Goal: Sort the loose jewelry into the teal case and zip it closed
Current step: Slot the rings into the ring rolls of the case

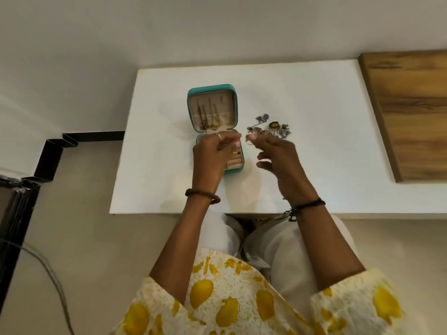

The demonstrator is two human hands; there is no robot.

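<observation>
While the case lies open, we sort.
Left hand pinches over it; right hand pinches something small; pile just beyond.

Bare white table lies right of the loose jewelry; the teal case blocks its left.

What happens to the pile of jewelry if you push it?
The jewelry pile is many small separate pieces, so it would probably scatter rather than slide as one. Bits look tangled, so lifting one may drag others. On the smooth white table they likely slide easily.
</observation>
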